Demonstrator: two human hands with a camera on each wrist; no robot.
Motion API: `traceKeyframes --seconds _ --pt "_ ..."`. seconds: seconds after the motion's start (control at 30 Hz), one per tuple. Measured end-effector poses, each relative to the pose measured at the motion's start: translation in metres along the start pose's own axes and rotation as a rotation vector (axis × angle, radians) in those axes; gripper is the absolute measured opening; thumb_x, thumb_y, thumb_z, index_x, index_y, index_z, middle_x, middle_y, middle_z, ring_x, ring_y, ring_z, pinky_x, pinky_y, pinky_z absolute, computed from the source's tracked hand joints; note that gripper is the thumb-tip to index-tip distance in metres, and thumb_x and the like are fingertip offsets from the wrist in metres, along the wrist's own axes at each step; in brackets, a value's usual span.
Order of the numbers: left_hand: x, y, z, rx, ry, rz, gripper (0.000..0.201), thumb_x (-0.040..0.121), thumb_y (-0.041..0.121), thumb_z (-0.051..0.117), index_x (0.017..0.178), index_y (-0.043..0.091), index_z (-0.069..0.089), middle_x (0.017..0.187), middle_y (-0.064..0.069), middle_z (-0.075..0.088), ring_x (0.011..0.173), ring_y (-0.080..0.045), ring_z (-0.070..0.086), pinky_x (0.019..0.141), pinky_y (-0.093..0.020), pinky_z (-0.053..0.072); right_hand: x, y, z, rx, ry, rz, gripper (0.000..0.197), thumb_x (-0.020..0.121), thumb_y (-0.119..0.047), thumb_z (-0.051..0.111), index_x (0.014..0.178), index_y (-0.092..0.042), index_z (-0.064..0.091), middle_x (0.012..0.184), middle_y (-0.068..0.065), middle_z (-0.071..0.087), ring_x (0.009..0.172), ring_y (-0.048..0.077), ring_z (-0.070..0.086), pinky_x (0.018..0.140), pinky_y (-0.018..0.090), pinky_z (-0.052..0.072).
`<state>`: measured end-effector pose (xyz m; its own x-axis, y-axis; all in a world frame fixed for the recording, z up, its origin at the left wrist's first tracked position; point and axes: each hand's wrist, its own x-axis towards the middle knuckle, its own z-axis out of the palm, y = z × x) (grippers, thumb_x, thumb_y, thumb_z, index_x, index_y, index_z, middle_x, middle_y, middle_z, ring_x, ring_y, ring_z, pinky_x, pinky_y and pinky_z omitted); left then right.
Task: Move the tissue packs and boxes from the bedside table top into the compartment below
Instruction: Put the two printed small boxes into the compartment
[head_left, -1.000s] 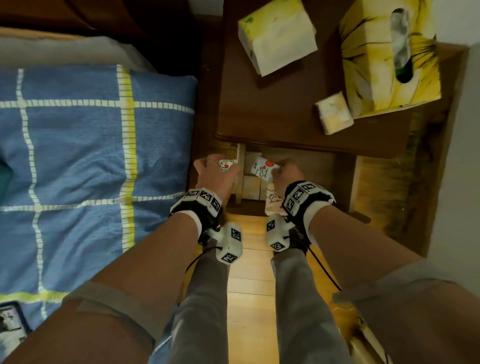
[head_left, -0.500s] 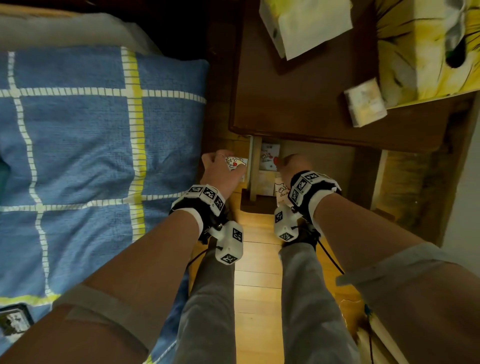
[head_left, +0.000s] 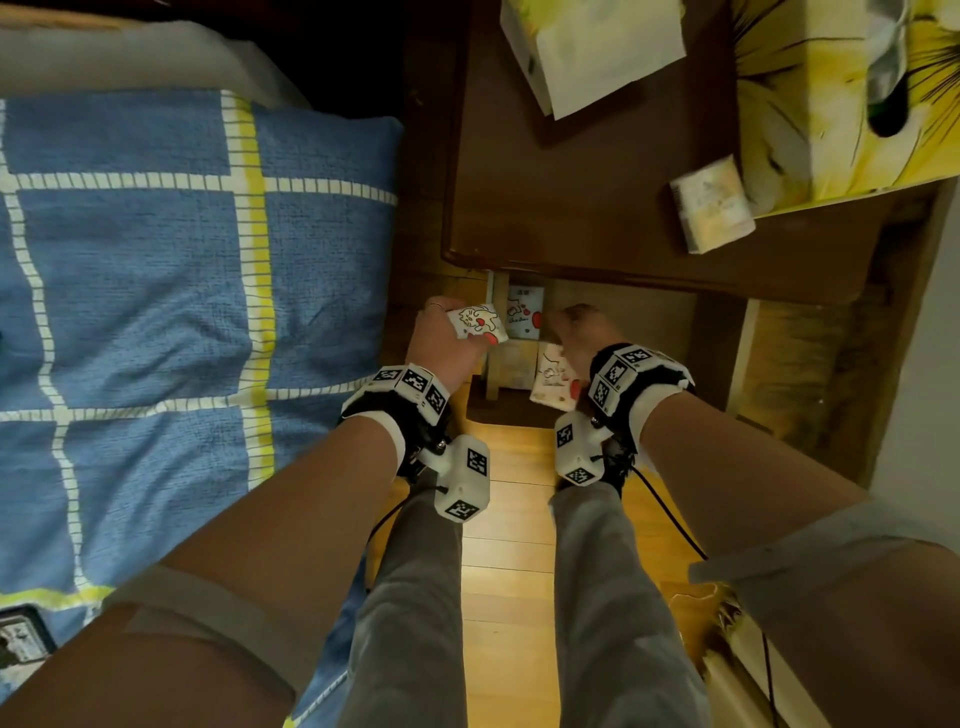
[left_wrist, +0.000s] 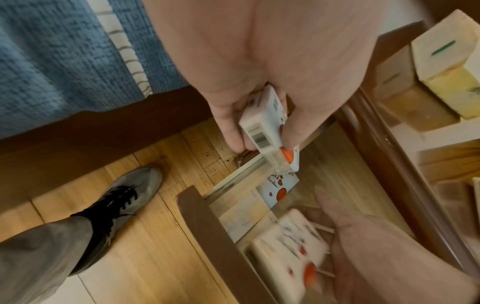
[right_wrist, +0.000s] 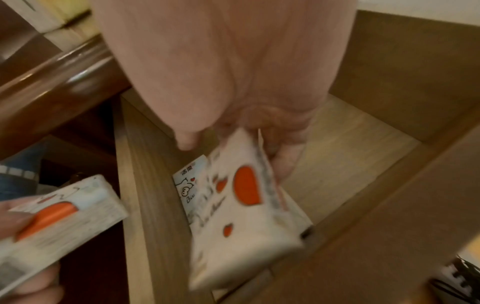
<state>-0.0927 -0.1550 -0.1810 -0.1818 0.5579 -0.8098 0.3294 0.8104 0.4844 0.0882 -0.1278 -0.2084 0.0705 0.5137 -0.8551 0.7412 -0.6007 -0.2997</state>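
My left hand (head_left: 457, 332) (left_wrist: 262, 142) pinches a small white tissue pack (head_left: 478, 325) (left_wrist: 262, 123) with orange hearts above the left edge of the open light-wood compartment (head_left: 639, 322). My right hand (head_left: 576, 332) (right_wrist: 233, 152) grips a second such pack (head_left: 553, 382) (right_wrist: 246, 216), tilted inside the compartment. A third pack (head_left: 524, 312) (right_wrist: 189, 185) lies in there against the left wall. On the dark bedside table top (head_left: 571, 208) stand a white and yellow tissue pack (head_left: 592, 47), a yellow tissue box (head_left: 841, 93) and a small pale pack (head_left: 711, 205).
A bed with a blue checked cover (head_left: 182, 286) runs along the left, close to the table. Wooden floor (head_left: 509, 571) lies below, with my legs and a grey shoe (left_wrist: 130, 195) on it. A pale wall (head_left: 930, 364) closes the right side.
The right hand has carried its pack a little deeper into the compartment. The left hand still holds its pack at the compartment's left edge. The head view has shifted closer.
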Motion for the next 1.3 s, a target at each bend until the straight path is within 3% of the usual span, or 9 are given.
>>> traceKeyframes --seconds 0.07,0.13,0.27,0.37,0.47,0.7,0.9,1.13,1.3 --pt "-0.002 0.001 0.004 -0.014 0.013 -0.018 0.06 0.075 0.011 0.08 0.124 0.016 0.047 0.117 -0.002 0.055 0.101 -0.017 0.058 0.079 -0.026 0.049 -0.005 0.004 -0.001 -0.057 -0.159 -0.01 0.05 0.1 -0.049 0.038 0.124 -0.009 0.057 0.11 0.012 0.065 0.102 0.029 0.062 0.089 0.037 0.049" --pt "-0.003 0.002 0.008 -0.009 0.046 -0.014 0.054 0.075 0.011 0.08 0.117 0.017 0.045 0.108 0.0 0.057 0.094 -0.018 0.061 0.071 -0.025 0.049 -0.007 0.012 0.0 -0.085 -0.21 -0.034 0.05 0.091 -0.045 0.059 0.129 -0.012 0.055 0.113 0.004 0.062 0.106 0.024 0.061 0.087 0.033 0.05" --pt "-0.006 0.006 0.015 0.044 0.08 0.003 0.048 0.076 0.013 0.078 0.107 0.019 0.042 0.103 0.0 0.058 0.086 -0.017 0.06 0.059 -0.021 0.045 -0.011 0.019 0.004 -0.033 -0.196 -0.048 0.059 0.08 -0.021 0.076 0.133 -0.015 0.051 0.098 -0.003 0.06 0.083 0.012 0.058 0.059 0.019 0.042" --pt "-0.007 0.007 0.018 0.064 0.073 0.008 0.047 0.076 0.013 0.078 0.107 0.02 0.043 0.106 -0.001 0.06 0.088 -0.019 0.061 0.062 -0.023 0.047 -0.014 0.016 0.008 -0.099 -0.158 -0.067 0.061 0.084 -0.033 0.072 0.136 -0.014 0.047 0.128 0.006 0.056 0.113 0.023 0.057 0.082 0.025 0.045" --pt "-0.007 0.006 0.021 0.093 0.062 0.015 0.047 0.076 0.015 0.078 0.108 0.019 0.044 0.105 -0.001 0.06 0.089 -0.019 0.062 0.069 -0.029 0.052 -0.011 0.01 0.01 -0.135 -0.113 0.013 0.054 0.089 -0.028 0.068 0.133 -0.007 0.047 0.131 0.012 0.057 0.118 0.028 0.058 0.095 0.035 0.05" --pt "-0.008 0.009 0.025 0.125 0.09 -0.004 0.043 0.079 0.031 0.072 0.113 0.021 0.048 0.09 0.008 0.056 0.078 -0.013 0.058 0.076 -0.033 0.055 -0.009 0.017 0.007 0.097 0.012 0.041 0.049 0.092 -0.021 0.061 0.136 -0.011 0.042 0.121 0.012 0.064 0.106 0.028 0.065 0.078 0.033 0.054" --pt "-0.003 0.013 0.024 0.124 0.101 0.021 0.043 0.083 0.03 0.07 0.12 0.019 0.051 0.101 0.004 0.056 0.085 -0.015 0.058 0.071 -0.027 0.047 0.009 0.026 -0.022 0.123 0.255 0.067 0.032 0.098 -0.017 0.051 0.128 -0.007 0.05 0.125 0.018 0.063 0.116 0.037 0.06 0.093 0.04 0.05" --pt "0.011 0.007 0.019 0.092 0.054 0.005 0.041 0.081 0.024 0.072 0.116 0.017 0.051 0.094 0.005 0.057 0.081 -0.013 0.059 0.057 -0.02 0.045 0.041 0.008 0.0 -0.054 0.142 0.104 0.031 0.1 -0.011 0.045 0.128 0.003 0.049 0.126 0.021 0.06 0.115 0.037 0.058 0.088 0.038 0.047" --pt "0.016 -0.001 0.018 0.066 0.062 -0.03 0.04 0.077 0.026 0.073 0.11 0.019 0.052 0.104 -0.003 0.064 0.09 -0.022 0.066 0.078 -0.035 0.057 0.042 0.007 0.018 -0.215 -0.092 0.084 0.042 0.097 -0.004 0.045 0.138 0.004 0.04 0.138 0.022 0.052 0.124 0.036 0.054 0.102 0.041 0.048"
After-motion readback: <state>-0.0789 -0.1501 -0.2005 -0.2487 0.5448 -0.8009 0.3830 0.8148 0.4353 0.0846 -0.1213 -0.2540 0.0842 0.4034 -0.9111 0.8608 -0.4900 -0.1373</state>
